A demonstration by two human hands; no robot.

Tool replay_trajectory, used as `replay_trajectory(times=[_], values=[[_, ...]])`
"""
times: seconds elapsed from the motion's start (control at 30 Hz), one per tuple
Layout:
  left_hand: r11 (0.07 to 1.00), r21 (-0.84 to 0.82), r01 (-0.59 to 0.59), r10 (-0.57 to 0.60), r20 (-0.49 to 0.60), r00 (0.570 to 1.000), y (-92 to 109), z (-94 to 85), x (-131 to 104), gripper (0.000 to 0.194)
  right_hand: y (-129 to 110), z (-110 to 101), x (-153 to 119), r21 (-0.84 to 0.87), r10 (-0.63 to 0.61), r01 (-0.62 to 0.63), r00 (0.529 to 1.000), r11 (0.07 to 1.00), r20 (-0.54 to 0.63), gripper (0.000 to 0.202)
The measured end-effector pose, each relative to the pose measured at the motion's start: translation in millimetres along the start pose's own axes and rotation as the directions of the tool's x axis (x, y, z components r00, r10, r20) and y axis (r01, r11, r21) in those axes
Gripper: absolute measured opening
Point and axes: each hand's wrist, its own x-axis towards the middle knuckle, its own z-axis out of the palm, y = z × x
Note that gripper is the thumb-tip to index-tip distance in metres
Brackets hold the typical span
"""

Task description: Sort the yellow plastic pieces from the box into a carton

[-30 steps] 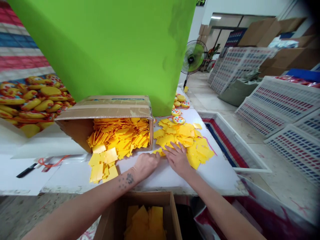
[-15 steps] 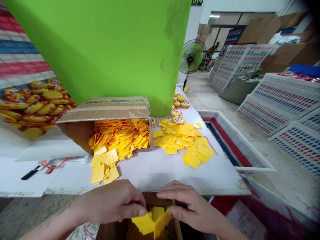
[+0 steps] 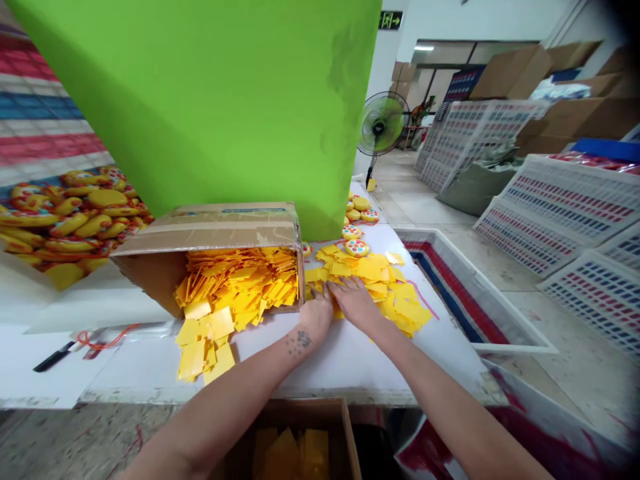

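Observation:
Both hands reach to the loose pile of flat yellow pieces (image 3: pixel 370 268) on the white table. My left hand (image 3: pixel 317 312) is at the pile's left edge, beside the box opening; its fingertips are mostly hidden. My right hand (image 3: pixel 354 301) lies on the pile with its fingers spread, close to my left hand. A cardboard box (image 3: pixel 235 227) on its side holds many yellow pieces (image 3: pixel 250 283), and some spill out at its front left. Below the table edge, an open carton (image 3: pixel 351 440) has more yellow pieces (image 3: pixel 295 457) in it.
A green panel (image 3: pixel 225 107) stands behind the box. Round yellow decorated items (image 3: pixel 357 248) sit behind the pile. A black pen (image 3: pixel 54 357) lies at the left. White crates (image 3: pixel 565 207) and a fan (image 3: pixel 383 125) stand at the right.
Both hands have moved forward from above the lower carton to the pile on the table. The yellow pieces they held over the carton are no longer in them.

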Motion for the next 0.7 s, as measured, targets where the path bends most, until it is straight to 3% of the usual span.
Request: replay_trajectory(times=[0.17,0.23,0.3,0.37,0.43,0.5,0.6,0.63,0.67,0.7], values=[[0.996,0.012,-0.087,0.088,-0.044,0.995,-7,-9.8,-13,0.05,6,-1,-20,0.054,-0.005,0.01,0.997,0.999,-0.078,0.042],[0.993,-0.005,-0.122,0.121,-0.071,0.99,-15,-24.6,-24,0.051,4,-6,-29,0.079,0.046,-0.035,0.989,0.996,-0.142,0.044],[0.988,-0.085,-0.129,0.122,-0.087,0.989,-28,-46.2,-43,0.051,-5,-17,-42,0.214,0.163,-0.11,0.954,0.971,-0.251,0.044],[0.963,-0.243,-0.118,0.101,-0.082,0.992,-46,-72.3,-70,0.049,-25,-33,-61,0.462,0.314,-0.154,0.904,0.873,-0.291,0.039],[0.878,-0.451,-0.161,0.172,-0.017,0.985,-66,-98.5,-104,0.039,-51,-52,-85,0.675,0.373,-0.169,0.912,0.718,-0.168,0.033],[0.795,-0.582,-0.168,0.33,0.184,0.926,-82,-119.4,-138,0.031,-79,-71,-108,0.766,0.266,-0.193,0.963,0.614,0.03,0.031],[0.729,-0.657,-0.19,0.529,0.366,0.765,-95,-131.8,-167,0.026,-103,-89,-129,0.793,-0.059,-0.126,0.978,0.596,0.2,0.034],[0.725,-0.656,-0.212,0.554,0.373,0.744,-95,-129.9,-168,0.024,-103,-90,-129,0.779,-0.121,-0.086,0.972,0.621,0.204,0.035],[0.73,-0.641,-0.236,0.557,0.358,0.75,-93,-125.0,-164,0.022,-100,-87,-126,0.747,-0.138,-0.046,0.974,0.663,0.182,0.036],[0.744,-0.616,-0.259,0.536,0.317,0.782,-88,-117.2,-155,0.022,-92,-82,-119,0.689,-0.112,-0.012,0.984,0.725,0.135,0.037]])
